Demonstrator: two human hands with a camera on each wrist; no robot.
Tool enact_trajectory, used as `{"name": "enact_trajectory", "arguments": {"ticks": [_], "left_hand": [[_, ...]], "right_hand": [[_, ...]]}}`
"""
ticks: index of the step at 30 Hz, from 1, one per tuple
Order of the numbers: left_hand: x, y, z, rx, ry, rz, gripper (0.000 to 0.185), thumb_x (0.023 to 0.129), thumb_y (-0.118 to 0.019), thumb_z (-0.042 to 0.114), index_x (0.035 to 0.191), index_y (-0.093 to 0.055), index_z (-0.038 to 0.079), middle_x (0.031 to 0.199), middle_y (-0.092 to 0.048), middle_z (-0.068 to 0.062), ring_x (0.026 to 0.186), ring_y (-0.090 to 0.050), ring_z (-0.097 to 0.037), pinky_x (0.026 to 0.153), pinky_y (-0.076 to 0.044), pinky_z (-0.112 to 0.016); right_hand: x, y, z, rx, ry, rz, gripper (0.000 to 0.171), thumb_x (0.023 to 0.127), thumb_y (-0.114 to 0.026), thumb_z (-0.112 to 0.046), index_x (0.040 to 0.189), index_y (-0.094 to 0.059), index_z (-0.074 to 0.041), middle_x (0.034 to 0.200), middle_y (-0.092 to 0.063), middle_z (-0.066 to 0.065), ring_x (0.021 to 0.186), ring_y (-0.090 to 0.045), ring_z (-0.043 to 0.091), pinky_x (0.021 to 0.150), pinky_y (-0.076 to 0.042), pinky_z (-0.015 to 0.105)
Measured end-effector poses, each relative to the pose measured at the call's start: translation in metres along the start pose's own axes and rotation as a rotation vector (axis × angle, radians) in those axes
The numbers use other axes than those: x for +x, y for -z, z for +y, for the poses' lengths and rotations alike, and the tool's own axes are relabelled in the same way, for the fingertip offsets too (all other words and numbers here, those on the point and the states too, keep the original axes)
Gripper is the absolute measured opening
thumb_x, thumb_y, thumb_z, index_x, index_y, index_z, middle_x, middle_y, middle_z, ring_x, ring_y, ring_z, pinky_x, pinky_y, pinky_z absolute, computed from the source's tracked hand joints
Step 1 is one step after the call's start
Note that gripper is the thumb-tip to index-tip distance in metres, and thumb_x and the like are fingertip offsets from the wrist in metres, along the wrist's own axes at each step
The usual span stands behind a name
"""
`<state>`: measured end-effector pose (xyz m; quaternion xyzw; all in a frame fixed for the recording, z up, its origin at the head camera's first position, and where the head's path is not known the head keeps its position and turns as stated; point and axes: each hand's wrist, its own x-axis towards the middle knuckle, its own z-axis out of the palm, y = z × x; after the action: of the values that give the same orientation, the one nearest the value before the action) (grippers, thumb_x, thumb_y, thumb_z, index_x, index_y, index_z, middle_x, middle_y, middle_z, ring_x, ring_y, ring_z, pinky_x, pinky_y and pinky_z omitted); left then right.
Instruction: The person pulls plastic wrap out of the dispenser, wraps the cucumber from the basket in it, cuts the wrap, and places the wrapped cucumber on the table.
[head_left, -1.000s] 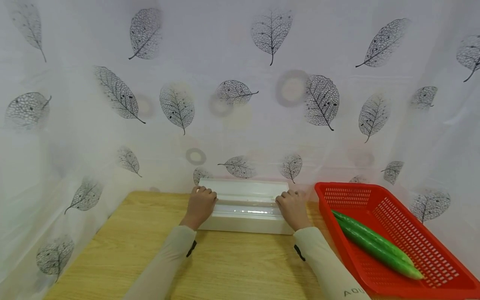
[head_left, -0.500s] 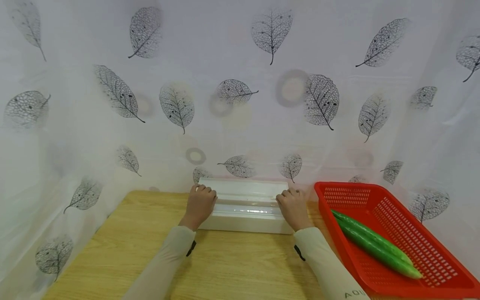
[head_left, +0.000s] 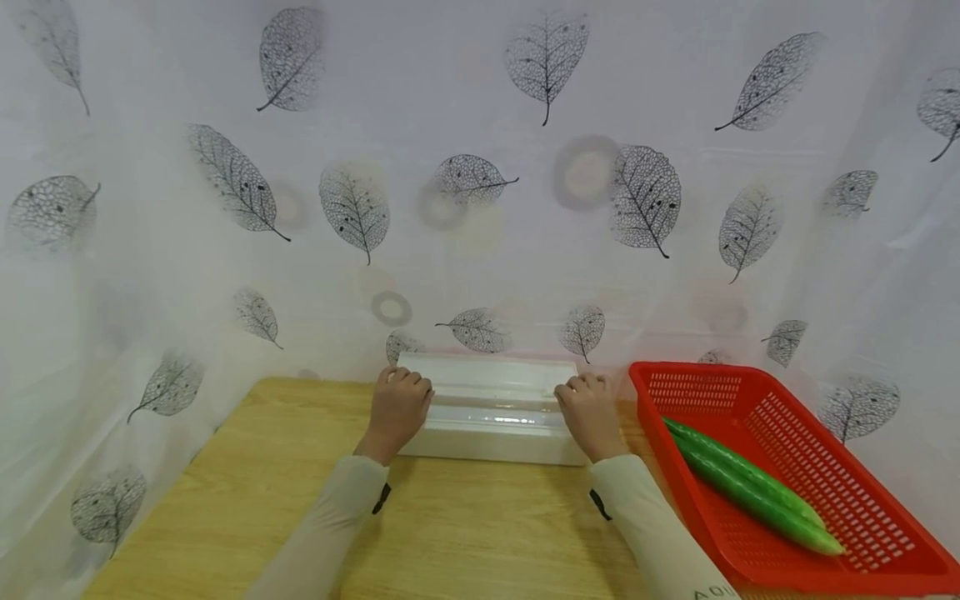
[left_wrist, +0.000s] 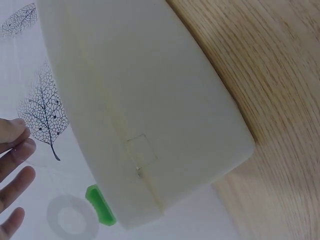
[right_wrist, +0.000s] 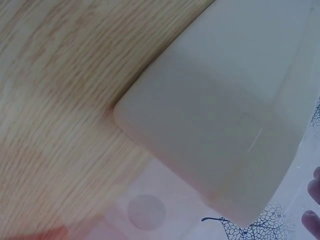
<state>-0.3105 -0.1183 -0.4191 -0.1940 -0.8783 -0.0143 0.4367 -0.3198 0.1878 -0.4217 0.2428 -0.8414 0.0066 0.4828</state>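
Observation:
A white cling film dispenser (head_left: 491,446) lies crosswise at the table's back, its lid (head_left: 487,367) raised. Inside it, a shiny strip of clear film (head_left: 495,418) shows. My left hand (head_left: 399,410) is over the dispenser's left end and my right hand (head_left: 588,414) over its right end, fingers curled at the film's edge. In the left wrist view, thumb and forefinger come together at the frame's edge beside the box, and a green piece (left_wrist: 101,205) sticks out near its end. Only a few right fingertips (right_wrist: 314,187) show in the right wrist view; the film they pinch is barely visible.
A red plastic basket (head_left: 708,508) stands to the right, with green cucumbers (head_left: 750,487) lying in it. The wooden table (head_left: 480,533) ends at a pale curtain (head_left: 480,275) printed with leaves, close behind the dispenser.
Both hands stay at the dispenser's ends and have drawn very slightly apart. The head view has shifted a little; the dispenser and basket otherwise look the same.

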Motion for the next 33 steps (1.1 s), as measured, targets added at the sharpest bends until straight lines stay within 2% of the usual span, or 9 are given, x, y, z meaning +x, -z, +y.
{"name": "enact_trajectory", "arguments": {"ticks": [7, 12, 23, 33], "left_hand": [[0.001, 0.004, 0.000, -0.001, -0.008, 0.048, 0.011, 0.073, -0.080, 0.017, 0.075, -0.071, 0.011, 0.073, -0.070, -0.003, 0.075, -0.064, -0.021, 0.085, -0.050, -0.042], [0.002, 0.005, 0.001, -0.005, -0.003, 0.061, 0.010, 0.073, -0.079, 0.017, 0.074, -0.071, 0.011, 0.073, -0.071, -0.002, 0.075, -0.064, -0.020, 0.085, -0.050, -0.041], [0.001, 0.007, 0.001, -0.033, 0.009, 0.067, 0.009, 0.073, -0.079, 0.014, 0.074, -0.071, 0.011, 0.073, -0.071, -0.003, 0.074, -0.063, -0.020, 0.087, -0.049, -0.042], [0.001, 0.019, 0.004, -0.050, 0.015, 0.076, 0.009, 0.073, -0.079, 0.014, 0.074, -0.071, 0.011, 0.072, -0.070, -0.003, 0.074, -0.064, -0.020, 0.087, -0.049, -0.042]], "right_hand": [[0.000, 0.003, 0.000, 0.007, -0.008, 0.034, 0.007, 0.072, -0.078, -0.008, 0.072, -0.071, -0.008, 0.068, -0.068, 0.008, 0.072, -0.060, 0.028, 0.068, -0.047, 0.045], [0.001, 0.006, -0.001, 0.014, -0.022, 0.028, 0.007, 0.073, -0.078, -0.009, 0.074, -0.071, -0.008, 0.069, -0.068, 0.008, 0.073, -0.060, 0.028, 0.069, -0.047, 0.045], [0.001, 0.009, -0.001, 0.033, -0.042, 0.034, 0.007, 0.073, -0.078, -0.009, 0.075, -0.071, -0.008, 0.069, -0.067, 0.008, 0.074, -0.059, 0.028, 0.070, -0.045, 0.045], [0.002, 0.014, -0.002, 0.035, -0.044, 0.060, 0.006, 0.074, -0.076, -0.009, 0.074, -0.071, -0.007, 0.068, -0.066, 0.007, 0.074, -0.058, 0.028, 0.071, -0.044, 0.046]]}}
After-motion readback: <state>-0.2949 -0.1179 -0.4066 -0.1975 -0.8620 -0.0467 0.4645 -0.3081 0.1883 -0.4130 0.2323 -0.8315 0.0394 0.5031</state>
